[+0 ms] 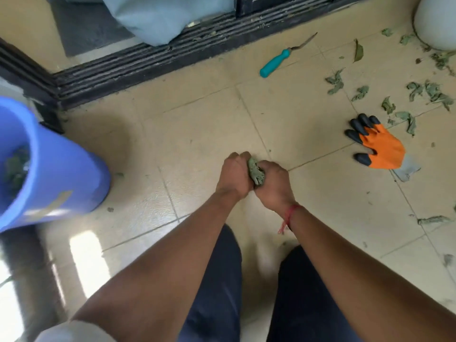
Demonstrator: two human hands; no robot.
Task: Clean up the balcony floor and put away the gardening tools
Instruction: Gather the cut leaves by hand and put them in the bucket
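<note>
Beige tiled balcony floor (197, 119), dark sliding-door track (148, 62) along the far edge. At centre, left hand (233, 175) and right hand (274, 183) side by side, fingers of both curled tight round one wad of green leaves (256, 172). To the left, blue bucket (61, 169) with leaves inside. Further right, on the tiles: teal-handled tool (276, 62), orange-and-black glove (380, 146), scattered leaves (431, 92).
</note>
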